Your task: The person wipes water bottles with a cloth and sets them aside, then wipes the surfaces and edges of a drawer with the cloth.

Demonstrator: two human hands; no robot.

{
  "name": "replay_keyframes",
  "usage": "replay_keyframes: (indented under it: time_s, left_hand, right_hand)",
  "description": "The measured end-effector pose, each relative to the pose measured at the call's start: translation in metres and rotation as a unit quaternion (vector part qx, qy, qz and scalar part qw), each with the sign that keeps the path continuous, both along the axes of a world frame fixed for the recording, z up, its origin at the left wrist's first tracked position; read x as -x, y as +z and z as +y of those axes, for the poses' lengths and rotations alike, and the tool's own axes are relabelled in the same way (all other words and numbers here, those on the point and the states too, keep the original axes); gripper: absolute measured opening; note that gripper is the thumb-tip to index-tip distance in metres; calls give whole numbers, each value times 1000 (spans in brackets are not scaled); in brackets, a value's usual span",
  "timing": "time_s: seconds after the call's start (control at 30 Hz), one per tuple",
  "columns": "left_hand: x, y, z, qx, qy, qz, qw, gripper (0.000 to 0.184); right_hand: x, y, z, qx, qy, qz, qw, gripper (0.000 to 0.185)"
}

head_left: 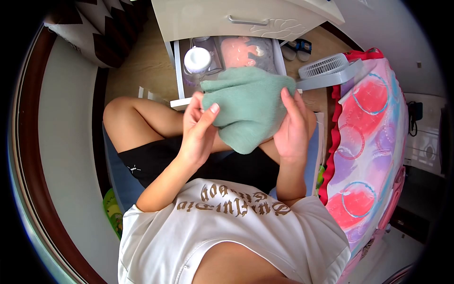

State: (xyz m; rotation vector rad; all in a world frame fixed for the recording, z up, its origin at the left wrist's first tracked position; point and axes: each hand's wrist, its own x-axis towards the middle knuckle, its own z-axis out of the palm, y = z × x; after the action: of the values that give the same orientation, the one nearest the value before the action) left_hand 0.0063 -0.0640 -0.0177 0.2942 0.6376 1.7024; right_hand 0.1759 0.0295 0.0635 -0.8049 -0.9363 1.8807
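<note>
I am holding the green cloth [249,106] crosswise between my left hand [198,132] and right hand [292,130], thumbs and fingers clamping its opposite sides, neither hand nearer.

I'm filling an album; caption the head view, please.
Both hands hold up a green ribbed cloth before an open drawer containing a white-lidded jar.

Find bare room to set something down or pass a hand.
Widest: floor left of the open drawer, between curtain and left knee. Tight: the gap between drawer and fan. Crowded: the drawer itself (white-lidded container, pink item) and its front, where left hand and right hand hold green cloth.
</note>
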Motion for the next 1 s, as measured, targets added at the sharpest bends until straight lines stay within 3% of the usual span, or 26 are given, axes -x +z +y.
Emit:
replay_keyframes:
  time_s: [0.03,0.1,0.13,0.37,0.43,0.53,0.6,0.63,0.7,0.77,0.87,0.9,0.97,1.0]
  left_hand:
    - [3,0,0,1,-2,1,1000,25]
    - [10,5,1,0,118,149,982,32]
    - [10,16,4,2,147,151,978,36]
    - [17,27,2,6,237,344,908,50]
    - [22,20,1,-10,264,432,862,66]
    - [23,20,-4,-2,256,476,842,69]
    - [26,14,-4,-19,296,549,782,56]
    - [31,17,-6,-23,294,549,782,56]
    - [40,28,-9,-52,304,790,529,50]
    - [41,29,-6,-78,310,777,542,45]
    - [39,30,1,-94,306,643,696,37]
    - [38,26,-1,-95,305,644,695,37]
    - [37,22,-7,-29,274,527,804,35]
    - [34,30,-6,-26,265,500,824,35]
  right_hand:
    - [-1,-1,1,1,-2,1,1000,33]
    - [-1,-4,2,-18,14,-45,999,35]
    - [-2,-6,2,-17,10,-43,999,35]
    - [-3,-8,5,-100,33,-69,992,32]
    - [-3,-14,7,-146,41,-84,985,28]
    - [-4,-26,13,-204,24,-113,972,22]
    - [-2,-26,13,-244,7,-130,961,22]
    - [-1,-25,11,-245,2,-130,961,22]
    - [2,-24,8,-292,-59,-161,941,22]
    - [4,-20,11,-307,-76,-167,934,20]
    - [2,-24,16,-401,-86,-219,885,18]
    - [2,-27,15,-352,-73,-193,913,16]
    - [4,-33,15,-304,-60,-165,936,15]
    - [8,-36,16,-286,-77,-122,947,13]
